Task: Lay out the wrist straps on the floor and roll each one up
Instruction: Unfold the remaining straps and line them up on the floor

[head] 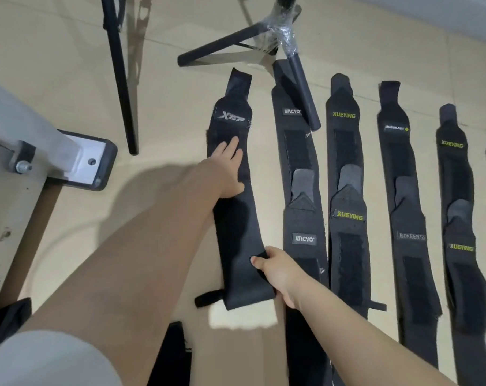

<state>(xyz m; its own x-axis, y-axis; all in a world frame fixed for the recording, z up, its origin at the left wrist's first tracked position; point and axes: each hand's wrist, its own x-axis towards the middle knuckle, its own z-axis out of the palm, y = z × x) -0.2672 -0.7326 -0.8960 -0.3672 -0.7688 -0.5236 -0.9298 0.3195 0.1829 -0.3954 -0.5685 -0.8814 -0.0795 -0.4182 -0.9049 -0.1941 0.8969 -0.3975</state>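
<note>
While the left hand point(228, 168) presses flat, fingers straight, on the middle of the leftmost wrist strap point(237, 218), the right hand point(278, 271) has its grip pinched on that strap's near edge. The strap lies stretched on the floor point(69, 65), beside the other straps point(347, 218) laid in a row.

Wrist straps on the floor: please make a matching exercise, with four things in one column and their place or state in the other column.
1. left hand
2. right hand
3. tripod leg
4. thumb loop

a. lies over the top of the second strap
b. pinches the near end of the leftmost strap
c. sticks out at the leftmost strap's near end
d. presses flat on the leftmost strap

Pairs: 1-d, 2-b, 3-a, 4-c
</note>
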